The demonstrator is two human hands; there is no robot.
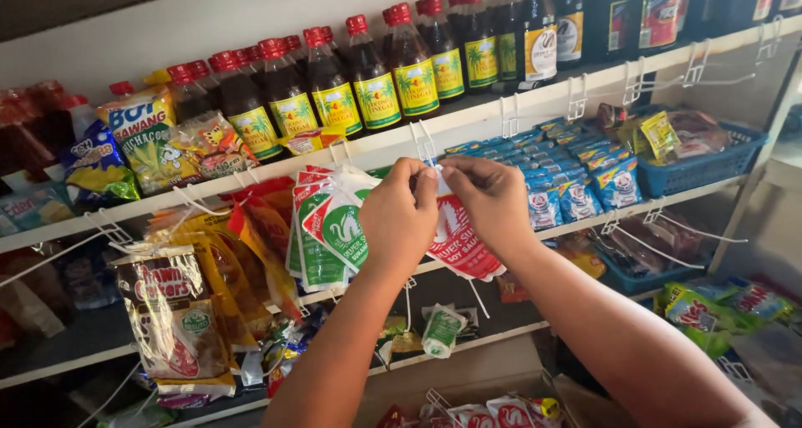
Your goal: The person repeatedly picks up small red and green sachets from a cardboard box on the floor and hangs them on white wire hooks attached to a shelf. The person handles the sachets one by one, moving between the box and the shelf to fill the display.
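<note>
Hands hanging a sauce sachet on a shelf hook

Left hand and right hand are both pinching the red-and-white sachet at the middle shelf's front edge; probably best keeping its top taut while lining it up with the white hook.

red sachet half behind hands

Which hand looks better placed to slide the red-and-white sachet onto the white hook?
Probably the right hand: it pinches the red-and-white sachet at its top, just beside the white hook, while the left hand mostly steadies it.
</note>
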